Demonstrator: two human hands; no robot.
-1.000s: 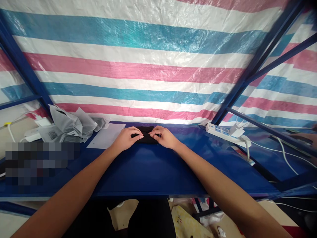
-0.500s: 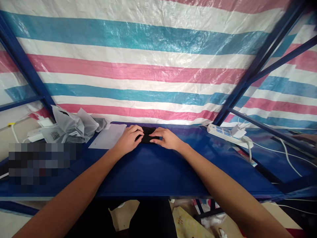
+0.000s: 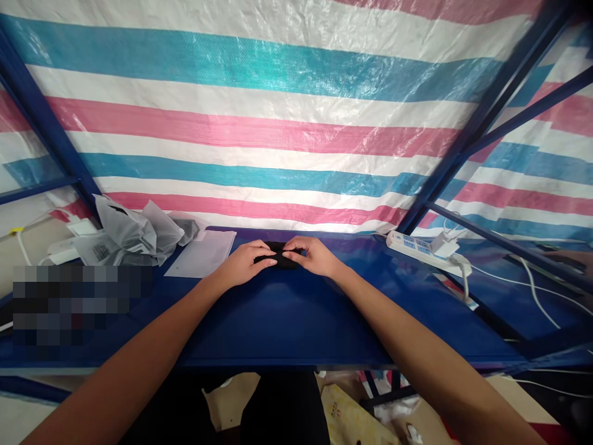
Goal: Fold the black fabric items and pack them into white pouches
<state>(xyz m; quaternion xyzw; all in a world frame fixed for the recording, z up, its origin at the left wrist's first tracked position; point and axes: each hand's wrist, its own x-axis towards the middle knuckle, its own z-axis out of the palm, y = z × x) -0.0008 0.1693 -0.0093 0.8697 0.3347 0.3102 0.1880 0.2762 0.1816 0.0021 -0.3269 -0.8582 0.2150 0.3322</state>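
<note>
A small black item point(image 3: 283, 261), soft-looking like folded cloth, lies on the blue table point(image 3: 287, 321) near its back edge. My left hand point(image 3: 248, 262) has its fingers closed on the item's left side, thumb in front. From the right, my right hand point(image 3: 311, 254) pinches the same item between thumb and fingers. The fingertips of both hands are close together over its middle. Parts of the item are hidden under the fingers. Left of my left hand, a translucent white sheet or flat bag point(image 3: 199, 254) lies on the table.
Crumpled translucent bags point(image 3: 134, 238) sit at the back left, near a blurred-out dark area. A white power strip point(image 3: 417, 245) with plugs and cables is at the right. Blue metal posts frame the table, and a striped sheet point(image 3: 278, 136) hangs behind.
My left fingers have straightened somewhat, with the thumb further right over the black item. My right fingertips have shifted across its top. The item's visible shape has changed slightly.
</note>
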